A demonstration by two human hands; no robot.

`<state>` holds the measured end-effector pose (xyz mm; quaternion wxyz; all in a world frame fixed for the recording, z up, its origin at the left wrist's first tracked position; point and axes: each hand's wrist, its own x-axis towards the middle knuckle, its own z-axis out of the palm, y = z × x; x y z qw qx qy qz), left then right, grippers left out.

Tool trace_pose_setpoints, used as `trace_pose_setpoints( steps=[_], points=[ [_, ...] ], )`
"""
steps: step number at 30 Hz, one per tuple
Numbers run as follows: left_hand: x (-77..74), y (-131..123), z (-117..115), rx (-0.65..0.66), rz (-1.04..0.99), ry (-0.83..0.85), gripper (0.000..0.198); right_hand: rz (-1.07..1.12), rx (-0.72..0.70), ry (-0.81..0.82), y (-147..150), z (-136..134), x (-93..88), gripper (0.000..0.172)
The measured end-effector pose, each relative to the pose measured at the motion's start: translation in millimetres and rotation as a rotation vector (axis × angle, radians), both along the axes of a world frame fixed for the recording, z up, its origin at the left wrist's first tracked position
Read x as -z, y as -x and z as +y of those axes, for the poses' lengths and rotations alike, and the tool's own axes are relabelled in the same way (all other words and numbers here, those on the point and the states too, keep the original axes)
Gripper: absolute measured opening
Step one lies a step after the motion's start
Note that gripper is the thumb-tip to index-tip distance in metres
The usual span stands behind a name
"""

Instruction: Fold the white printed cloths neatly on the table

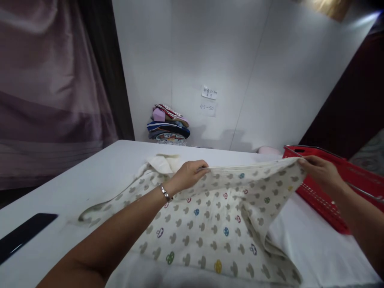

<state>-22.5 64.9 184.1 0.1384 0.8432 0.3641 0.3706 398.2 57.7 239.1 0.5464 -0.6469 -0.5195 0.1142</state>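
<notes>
A white cloth (207, 224) printed with grey and coloured mushrooms spreads over the table in front of me. Its far edge is raised and stretched between my two hands. My left hand (190, 174) pinches that edge near the middle, fingers closed over it. At the cloth's right corner, my right hand (321, 170) grips the fabric between thumb and fingers. Part of the cloth lies loose and rumpled to the left, beyond my left forearm, with a plain white portion at its far end. The right side hangs down in folds.
A white table (102, 172) stands against a pale wall with paper notes (208, 100). Folded clothes (169, 124) are stacked at its back. A red basket (318, 208) sits at the right, a dark flat device (27, 234) at the left. A pinkish curtain (51, 96) hangs on the left.
</notes>
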Motion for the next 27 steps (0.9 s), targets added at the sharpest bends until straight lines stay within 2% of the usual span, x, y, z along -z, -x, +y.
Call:
trace_pose_setpoints(
  steps=[3,8,13,17,22,27],
  points=[
    [-4.2,-3,-8,-0.068,-0.005,-0.013,0.016,0.054,-0.031,-0.092,-8,1,0.8,0.030],
    [-1.5,3,-7,-0.109,0.172,-0.075,0.021,0.203,-0.109,-0.027,-14,-10,16.2,0.031],
    [11.0,20,-4,-0.098,0.387,-0.065,0.025,0.354,-0.134,-0.036,-21,-30,35.7,0.033],
    [28.0,29,-7,-0.074,0.518,0.018,0.022,0.395,-0.073,-0.015,-28,-48,45.8,0.029],
    [49.7,26,-12,-0.103,0.423,0.101,0.031,0.445,0.036,0.012,-29,-59,48.4,0.021],
    [61.7,24,-11,-0.057,0.253,0.178,0.024,0.450,0.124,0.047,-26,-65,48.3,0.019]
  ],
)
